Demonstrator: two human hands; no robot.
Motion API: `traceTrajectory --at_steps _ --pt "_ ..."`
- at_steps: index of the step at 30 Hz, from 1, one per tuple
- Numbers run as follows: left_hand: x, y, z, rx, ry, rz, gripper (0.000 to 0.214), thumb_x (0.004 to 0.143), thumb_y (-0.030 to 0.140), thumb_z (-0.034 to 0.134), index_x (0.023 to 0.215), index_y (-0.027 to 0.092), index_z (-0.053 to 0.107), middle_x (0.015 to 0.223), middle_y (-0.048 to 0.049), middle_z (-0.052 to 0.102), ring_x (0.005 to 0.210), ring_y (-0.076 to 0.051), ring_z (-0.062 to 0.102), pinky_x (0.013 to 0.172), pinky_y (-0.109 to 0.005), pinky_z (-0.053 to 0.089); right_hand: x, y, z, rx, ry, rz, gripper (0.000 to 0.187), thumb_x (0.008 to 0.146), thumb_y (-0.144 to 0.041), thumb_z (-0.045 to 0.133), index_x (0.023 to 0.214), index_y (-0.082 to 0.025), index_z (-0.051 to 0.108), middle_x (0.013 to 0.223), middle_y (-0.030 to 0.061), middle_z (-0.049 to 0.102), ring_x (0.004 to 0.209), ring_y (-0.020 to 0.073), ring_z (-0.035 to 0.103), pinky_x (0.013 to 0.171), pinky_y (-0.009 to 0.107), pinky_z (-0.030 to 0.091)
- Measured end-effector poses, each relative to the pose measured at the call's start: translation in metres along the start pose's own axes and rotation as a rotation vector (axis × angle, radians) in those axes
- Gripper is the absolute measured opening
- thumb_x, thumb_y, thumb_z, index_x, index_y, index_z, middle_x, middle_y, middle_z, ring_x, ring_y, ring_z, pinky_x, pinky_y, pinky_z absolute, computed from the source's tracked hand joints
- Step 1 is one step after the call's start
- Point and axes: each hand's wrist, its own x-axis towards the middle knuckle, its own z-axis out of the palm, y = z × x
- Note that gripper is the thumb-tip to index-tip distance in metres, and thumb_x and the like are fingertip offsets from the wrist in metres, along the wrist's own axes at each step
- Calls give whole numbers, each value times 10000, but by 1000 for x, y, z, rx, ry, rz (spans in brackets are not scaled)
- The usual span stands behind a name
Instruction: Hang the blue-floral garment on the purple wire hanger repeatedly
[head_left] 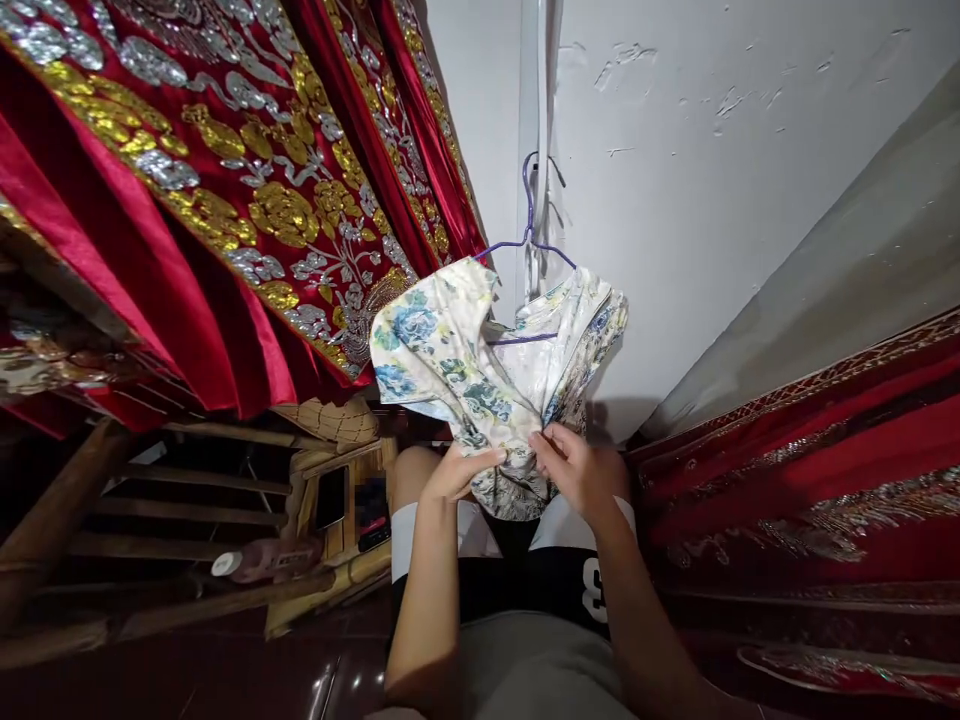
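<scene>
A white blouse (480, 370) with blue and green flowers hangs on a purple hanger (529, 225) in front of me. The hanger's hook is caught near the pale wall. At the lower front of the blouse, my left hand (461, 470) is closed on the fabric, its thumb lying on top. My right hand (570, 460) pinches the cloth where the two front edges meet below the neckline. Whether a button or other fastener lies under those fingertips is hidden. The gathered hem hangs just over my lap.
Red cloth (300, 200) with gold and silver sequins drapes at left, and more red fabric (810, 500) hangs at right. A bamboo bench (202, 510) stands to the left, holding a bottle (262, 560) and a dark phone (332, 497). A pale wall (675, 200) rises ahead.
</scene>
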Motion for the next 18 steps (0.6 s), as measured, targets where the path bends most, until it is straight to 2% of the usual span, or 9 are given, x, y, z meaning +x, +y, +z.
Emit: traceTrajectory --at_steps 5,9,11,12,14,16,18 --pt "-4 3 11 -26 64 -4 711 525 316 981 1159 154 702 1043 -105 788 1088 -327 719 1073 -495 509 11 -6 2 -14 -38 76 486 891 -654 606 665 -234 513 591 -11 566 546 145 520 554 287 399" --pt "-4 -3 10 -93 78 -49 751 520 320 978 1195 161 690 1018 -121 782 1062 -350 724 1019 -512 536 6 -4 -1 155 -81 142 506 840 -679 653 655 -234 498 549 -24 522 506 136 475 501 284 349" --pt "3 -10 8 -114 136 -41 738 535 332 964 1194 166 677 1017 -120 768 1066 -347 716 981 -490 547 3 -2 -2 246 -65 170 495 806 -654 702 646 -229 507 535 -26 513 491 128 451 484 281 328" --pt "7 -14 6 -108 203 -4 702 559 348 947 1178 168 670 1016 -112 755 1066 -332 709 970 -465 546 2 0 -2 283 -43 178 484 788 -634 724 639 -224 516 531 -26 512 486 121 439 480 277 322" --pt "16 -24 5 -48 433 154 608 624 374 897 1139 178 640 1016 -83 712 1041 -271 689 950 -396 535 2 2 -2 331 14 196 449 755 -587 755 630 -215 536 520 -28 510 475 107 417 472 265 309" --pt "21 -36 7 76 704 390 538 701 359 836 1150 197 589 1079 -72 653 1023 -209 649 932 -337 515 2 4 1 327 63 223 391 733 -537 766 644 -208 575 519 -27 526 461 99 409 457 256 286" --pt "19 -46 13 244 864 632 481 764 304 782 1177 214 553 1192 -87 595 1088 -195 606 959 -326 488 2 4 5 283 82 230 332 731 -503 751 678 -200 623 530 -21 556 449 98 413 448 254 274"
